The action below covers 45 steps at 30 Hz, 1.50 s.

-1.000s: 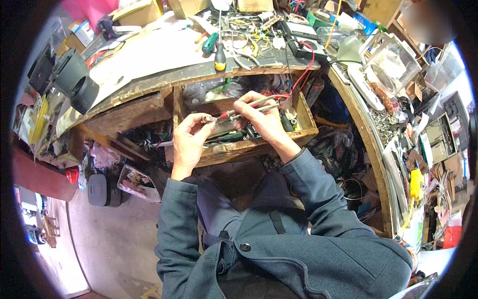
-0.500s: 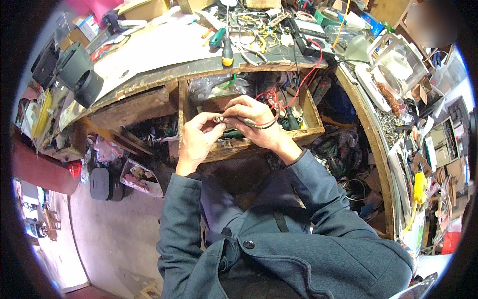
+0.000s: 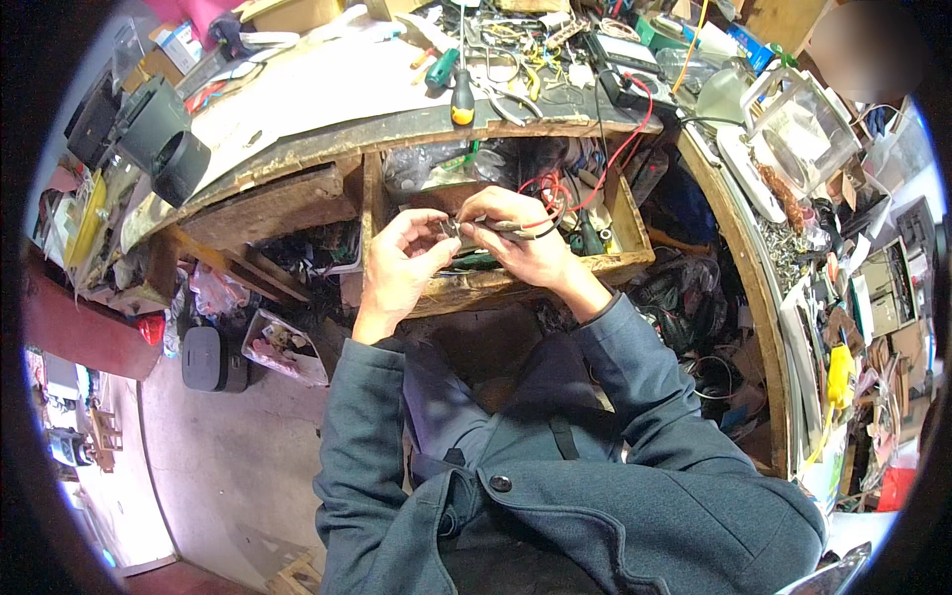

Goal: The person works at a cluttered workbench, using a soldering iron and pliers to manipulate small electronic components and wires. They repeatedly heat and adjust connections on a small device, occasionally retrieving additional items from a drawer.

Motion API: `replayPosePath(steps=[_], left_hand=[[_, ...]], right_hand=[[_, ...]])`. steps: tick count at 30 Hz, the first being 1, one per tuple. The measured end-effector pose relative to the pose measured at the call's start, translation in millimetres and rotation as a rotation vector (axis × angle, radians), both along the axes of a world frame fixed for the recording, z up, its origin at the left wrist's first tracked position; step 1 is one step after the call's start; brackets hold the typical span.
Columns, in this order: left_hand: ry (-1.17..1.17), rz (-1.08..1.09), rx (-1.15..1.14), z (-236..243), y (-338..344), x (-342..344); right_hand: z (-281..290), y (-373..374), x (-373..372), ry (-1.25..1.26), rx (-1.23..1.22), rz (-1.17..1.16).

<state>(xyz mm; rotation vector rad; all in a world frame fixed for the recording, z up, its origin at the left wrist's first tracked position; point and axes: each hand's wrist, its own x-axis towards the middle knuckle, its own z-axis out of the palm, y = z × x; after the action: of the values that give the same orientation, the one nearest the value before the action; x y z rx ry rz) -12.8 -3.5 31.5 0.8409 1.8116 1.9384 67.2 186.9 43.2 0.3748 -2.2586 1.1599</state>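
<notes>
Over an open wooden drawer (image 3: 640,250) my two hands work close together. My left hand (image 3: 395,266) pinches a small metal part (image 3: 448,227) between thumb and fingertips; its exact kind is too small to make out. Touching or almost touching that part are the fingers of my right hand (image 3: 524,241). They are closed round the slim test probes (image 3: 502,228), whose tips are partly hidden. A red test lead (image 3: 623,149) and a black one run from this hand over the drawer, the red one up to a dark meter-like device (image 3: 627,91) on the bench.
Along the bench edge lie a yellow-and-black screwdriver (image 3: 462,99), pliers (image 3: 513,106) and a green-handled tool (image 3: 442,69). A black lamp-like fixture (image 3: 171,149) stands at the left. Clutter and a clear plastic container (image 3: 798,129) cover the right bench. An open box (image 3: 286,347) sits on the floor.
The fingers of my left hand have spread a little and shifted slightly right around the small part. My right hand still holds the probes. The whole view has shifted slightly.
</notes>
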Motion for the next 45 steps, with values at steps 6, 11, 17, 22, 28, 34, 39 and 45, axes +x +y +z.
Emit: replayPosePath(steps=[6, 11, 17, 22, 28, 34, 39, 45], left_hand=[[-0.054, -0.029, 0.015, 3, -2, 1], [-0.024, -0.042, 0.043, -2, -3, -1], [-0.05, -0.026, 0.06, -2, -3, 1], [-0.041, -0.002, 0.096, -6, -1, -1], [0.016, 0.042, 0.056, -6, -1, -2], [-0.006, 0.081, 0.064, -5, -1, 0], [-0.02, 0.1, 0.082, -6, -1, 0], [0.001, 0.118, 0.1, -8, -1, 1]], right_hand=[[-1, 0, 2, -0.05, -0.058, -0.012], [-2, 0, 1, -0.024, -0.026, -0.026], [1, 0, 3, -0.064, -0.049, -0.036], [1, -1, 4, -0.062, -0.054, -0.037], [1, 1, 4, -0.058, -0.041, -0.039], [0, 0, 5, -0.042, -0.004, -0.034], [3, -1, 6, -0.054, 0.031, -0.031], [1, -1, 6, -0.059, 0.033, -0.022]])
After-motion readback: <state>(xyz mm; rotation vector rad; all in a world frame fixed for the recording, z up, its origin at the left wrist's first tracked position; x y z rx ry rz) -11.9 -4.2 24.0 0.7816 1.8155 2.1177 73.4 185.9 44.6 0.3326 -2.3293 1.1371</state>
